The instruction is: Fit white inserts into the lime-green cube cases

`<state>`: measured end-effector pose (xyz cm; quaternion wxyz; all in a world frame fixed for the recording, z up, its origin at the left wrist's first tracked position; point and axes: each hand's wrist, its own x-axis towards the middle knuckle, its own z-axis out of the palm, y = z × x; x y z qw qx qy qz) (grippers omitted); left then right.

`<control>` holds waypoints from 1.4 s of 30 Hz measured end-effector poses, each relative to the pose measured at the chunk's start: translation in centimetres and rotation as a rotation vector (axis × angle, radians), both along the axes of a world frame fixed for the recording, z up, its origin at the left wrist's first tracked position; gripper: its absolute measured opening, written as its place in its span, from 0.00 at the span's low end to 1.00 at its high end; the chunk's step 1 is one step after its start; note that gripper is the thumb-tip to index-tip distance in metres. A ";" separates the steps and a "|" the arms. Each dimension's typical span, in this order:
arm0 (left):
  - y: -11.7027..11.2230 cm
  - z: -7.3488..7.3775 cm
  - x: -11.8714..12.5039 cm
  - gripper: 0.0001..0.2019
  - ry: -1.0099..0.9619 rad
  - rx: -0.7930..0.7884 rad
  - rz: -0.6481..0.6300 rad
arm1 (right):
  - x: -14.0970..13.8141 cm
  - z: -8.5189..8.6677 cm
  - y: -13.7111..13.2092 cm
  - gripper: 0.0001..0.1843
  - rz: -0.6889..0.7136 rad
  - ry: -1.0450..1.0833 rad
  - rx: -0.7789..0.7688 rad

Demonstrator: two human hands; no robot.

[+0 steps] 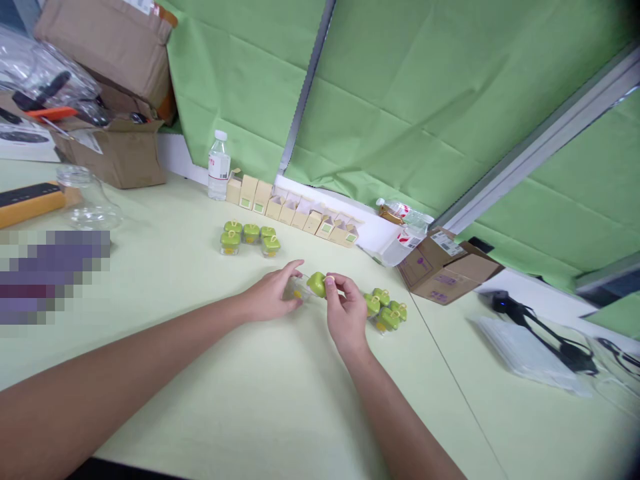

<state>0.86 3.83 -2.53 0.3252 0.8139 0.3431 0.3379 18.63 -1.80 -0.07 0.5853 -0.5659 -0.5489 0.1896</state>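
My left hand (273, 293) is closed around the clear body of a small green-lidded jar (314, 285) lying sideways on the table. My right hand (345, 313) pinches the jar's green lid with thumb and fingers. Just right of my right hand sits a cluster of several more green-lidded jars (387, 312). Another group of several jars (249, 238) stands farther back to the left. Behind them runs a row of small cream cartons (293, 208) along the wall.
A water bottle (219, 165) stands at the left end of the carton row. Cardboard boxes (115, 150) and a glass jar (86, 197) occupy the far left. A small brown box (447, 267), a toppled bottle (405, 217) and a black cable (545, 330) lie right.
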 end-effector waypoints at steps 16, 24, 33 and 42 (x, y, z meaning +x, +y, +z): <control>-0.4 0.0 0.3 0.30 -0.012 0.039 0.000 | -0.3 -0.3 -0.2 0.10 0.179 -0.295 -0.009; -0.5 -0.3 0.3 0.26 0.009 0.075 -0.011 | -0.1 -0.8 0.0 0.11 0.225 -0.350 -0.095; -0.8 0.7 -0.7 0.18 -0.098 0.109 0.054 | 0.3 -0.5 -0.1 0.12 0.237 -0.380 -0.174; 0.0 0.8 -1.6 0.04 -0.073 0.054 0.160 | 4.2 4.5 -1.6 0.11 0.143 -0.809 -0.332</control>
